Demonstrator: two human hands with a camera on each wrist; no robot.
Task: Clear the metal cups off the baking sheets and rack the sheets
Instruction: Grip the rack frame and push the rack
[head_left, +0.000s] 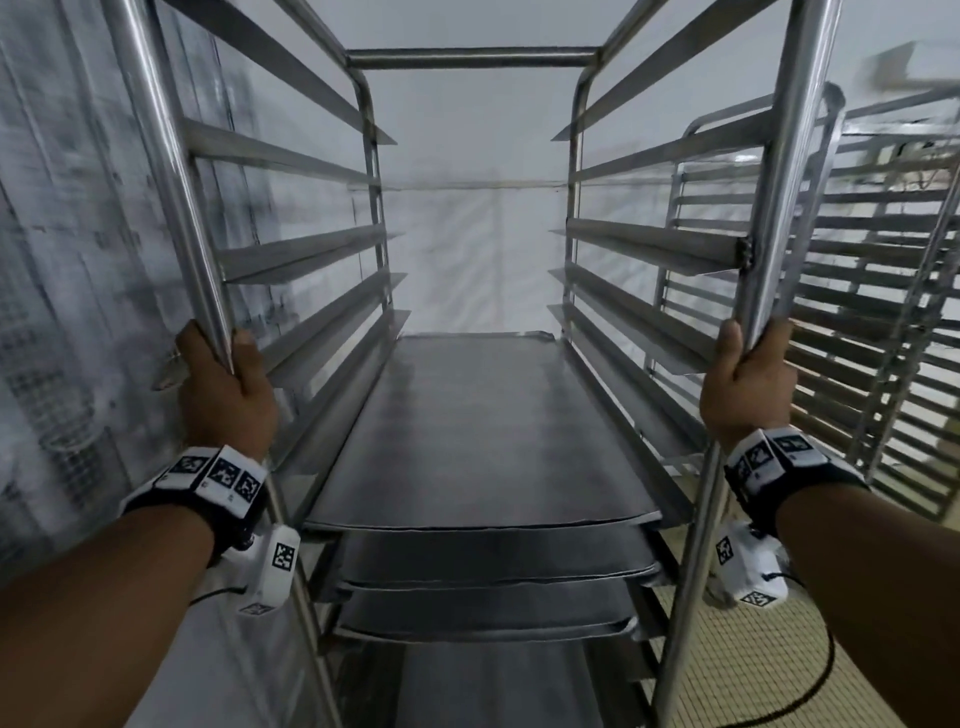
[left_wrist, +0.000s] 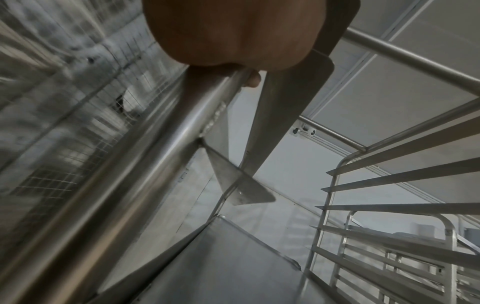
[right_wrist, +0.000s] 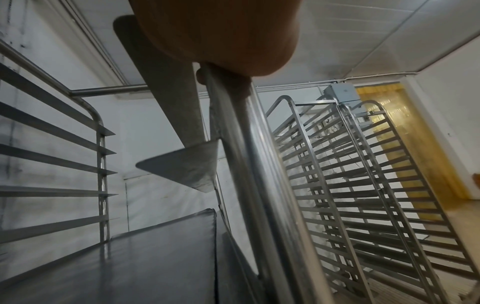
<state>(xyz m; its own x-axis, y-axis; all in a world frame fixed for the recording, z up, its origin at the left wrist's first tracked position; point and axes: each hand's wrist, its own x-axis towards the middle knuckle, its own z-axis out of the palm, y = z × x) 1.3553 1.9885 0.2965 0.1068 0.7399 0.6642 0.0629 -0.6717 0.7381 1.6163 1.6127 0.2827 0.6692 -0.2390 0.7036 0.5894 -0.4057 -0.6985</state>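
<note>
A tall steel tray rack (head_left: 472, 57) stands right in front of me. Dark baking sheets (head_left: 483, 431) lie on its lower runners, three stacked levels in sight, with bare tops. My left hand (head_left: 228, 384) grips the rack's front left post (head_left: 171, 171); the left wrist view shows the hand (left_wrist: 233, 35) wrapped round that post (left_wrist: 145, 164). My right hand (head_left: 748, 379) grips the front right post (head_left: 784, 171), as the hand (right_wrist: 218, 35) on the post (right_wrist: 249, 164) also shows. No metal cups are in view.
More steel racks with bare runners (head_left: 872, 322) stand close on the right, seen too as racks (right_wrist: 350, 185) in the right wrist view. A white wall (head_left: 467, 234) lies behind, a blurred mesh-patterned surface (head_left: 62, 260) on the left, a yellow strip curtain (right_wrist: 394, 131) far right.
</note>
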